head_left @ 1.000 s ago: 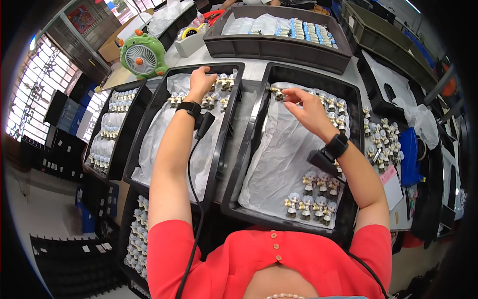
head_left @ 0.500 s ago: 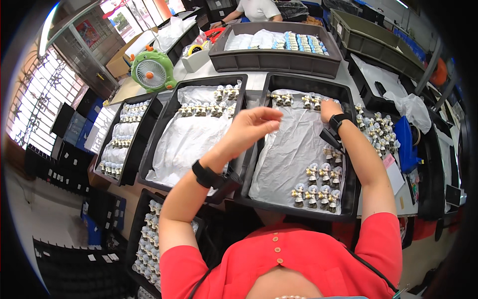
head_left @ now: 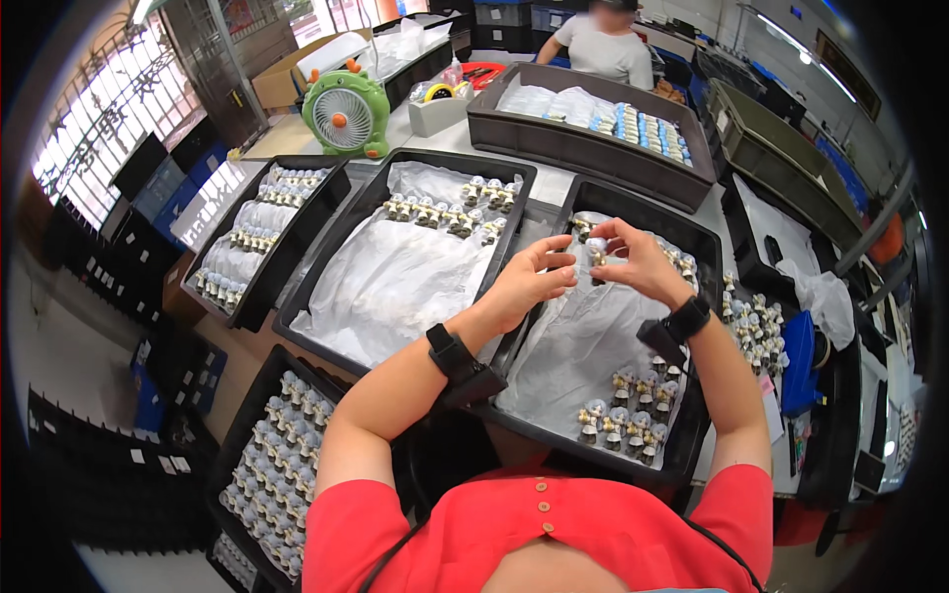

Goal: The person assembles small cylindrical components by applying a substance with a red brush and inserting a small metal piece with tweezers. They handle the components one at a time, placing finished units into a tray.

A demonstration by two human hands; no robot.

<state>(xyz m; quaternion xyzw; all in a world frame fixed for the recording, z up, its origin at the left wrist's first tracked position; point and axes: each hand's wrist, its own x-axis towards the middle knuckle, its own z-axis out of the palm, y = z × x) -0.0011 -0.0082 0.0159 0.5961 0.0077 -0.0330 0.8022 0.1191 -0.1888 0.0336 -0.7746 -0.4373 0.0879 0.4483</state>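
Note:
Over the back of the right black tray (head_left: pixel 708 387), my right hand (head_left: pixel 645 263) pinches a small white-haired figurine (head_left: pixel 597 249) between thumb and fingers. Facing it, my left hand (head_left: pixel 524 282) has its fingers apart and curved, with nothing in them, near the tray's left rim. White sheeting (head_left: pixel 568 341) lines this tray. Figurines in its near right corner (head_left: pixel 615 425) stand in short rows, and more line its back edge, partly hidden by my right hand.
Left of it is a second black tray (head_left: pixel 326 348) with figurines at its back; a narrower filled tray (head_left: pixel 252 314) lies beyond. A lower tray (head_left: pixel 229 474) holds many more. Loose figurines (head_left: pixel 756 321) lie at right. A green fan (head_left: pixel 346 114), a grey crate (head_left: pixel 593 148) and a person (head_left: pixel 605 49) are behind.
My right hand has come left from the tray's back right, now with a figurine in its fingers. My left hand stays open close by. The whole view has shifted slightly.

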